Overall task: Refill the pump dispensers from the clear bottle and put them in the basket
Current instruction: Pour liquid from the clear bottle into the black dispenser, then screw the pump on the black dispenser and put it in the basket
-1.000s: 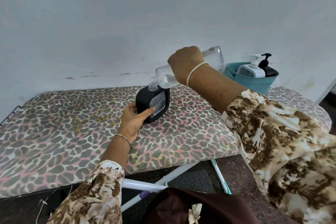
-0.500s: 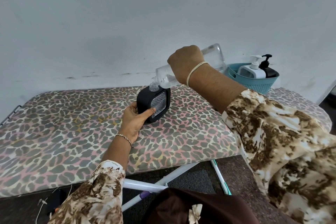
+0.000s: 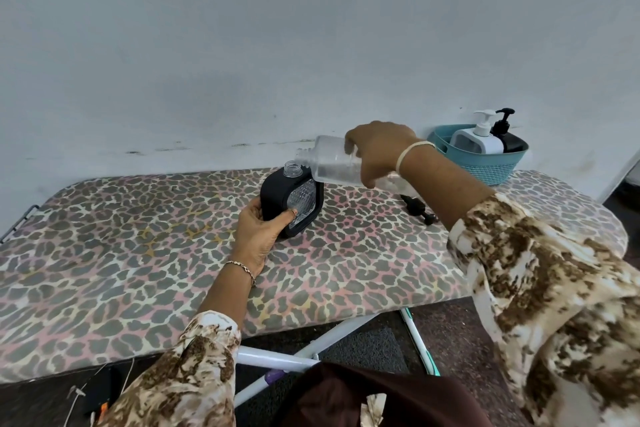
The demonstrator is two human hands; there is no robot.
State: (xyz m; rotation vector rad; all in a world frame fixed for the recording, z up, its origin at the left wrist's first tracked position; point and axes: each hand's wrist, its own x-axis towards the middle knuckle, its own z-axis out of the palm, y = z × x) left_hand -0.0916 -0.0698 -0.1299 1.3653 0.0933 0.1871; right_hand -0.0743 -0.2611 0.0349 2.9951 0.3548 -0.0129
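Note:
A black square dispenser (image 3: 277,192) with a clear front panel stands upright mid-board, its threaded neck uncapped. My left hand (image 3: 258,230) grips its lower left side, thumb on the front. My right hand (image 3: 375,149) holds the clear bottle (image 3: 327,161) nearly level just right of and above the dispenser, its open mouth pointing left and clear of the neck. A black pump head (image 3: 417,210) lies on the board under my right forearm. The teal basket (image 3: 485,165) at the back right holds a white dispenser (image 3: 479,140) and a black dispenser (image 3: 509,137).
The work surface is an ironing board with a leopard-print cover (image 3: 138,253), pushed against a pale wall. Its white metal legs (image 3: 284,357) show below the near edge. Dark floor lies to the right of the board's rounded end.
My right hand has lifted the clear bottle's mouth off the dispenser neck and swung the bottle from tipped-down to nearly level, lower and to the right. The left hand stays on the dispenser.

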